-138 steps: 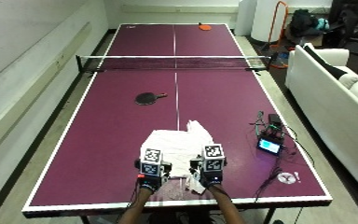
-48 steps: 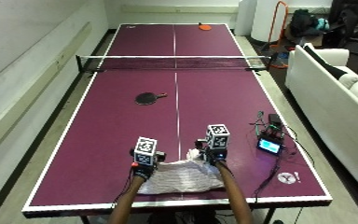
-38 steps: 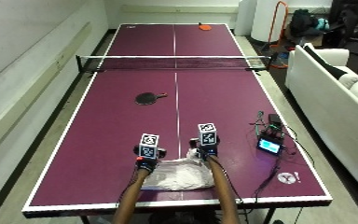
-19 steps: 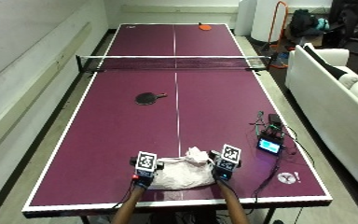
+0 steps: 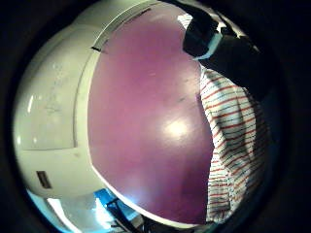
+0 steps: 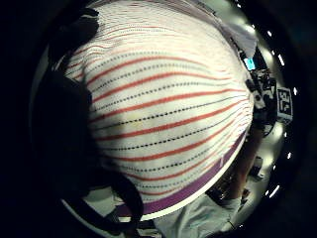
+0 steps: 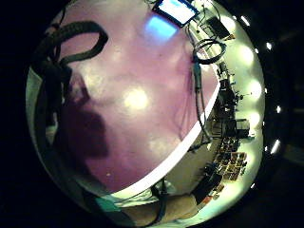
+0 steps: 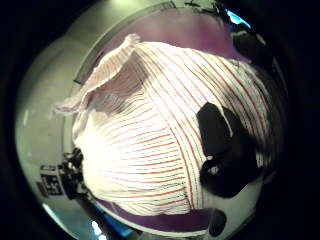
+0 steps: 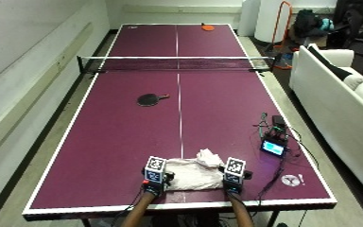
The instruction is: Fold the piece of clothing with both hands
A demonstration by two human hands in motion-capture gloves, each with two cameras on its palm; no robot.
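A white garment with thin red and dark stripes (image 9: 187, 173) lies folded near the table's near edge, with a bunched part (image 9: 208, 157) sticking up at its far right. My left hand (image 9: 155, 181) is at its left end and holds the cloth, which fills the left thumb side palm view (image 6: 163, 109). My right hand (image 9: 233, 181) is at the right end. Its gloved fingertips (image 8: 225, 150) pinch the striped cloth (image 8: 140, 135). The left little finger side view shows the cloth's edge (image 5: 233, 131) lying on the purple table (image 5: 146, 126).
A black paddle (image 9: 150, 99) lies mid-table in front of the net (image 9: 177, 62), and an orange paddle (image 9: 206, 27) lies at the far end. A small device with a lit screen (image 9: 274, 147) and cables sits by the right edge. A white sofa (image 9: 342, 109) stands to the right.
Both hands have drawn back toward the near edge and spread to the garment's two ends. The garment is now a narrower folded band, and the right hand moved from its far side to its right end.
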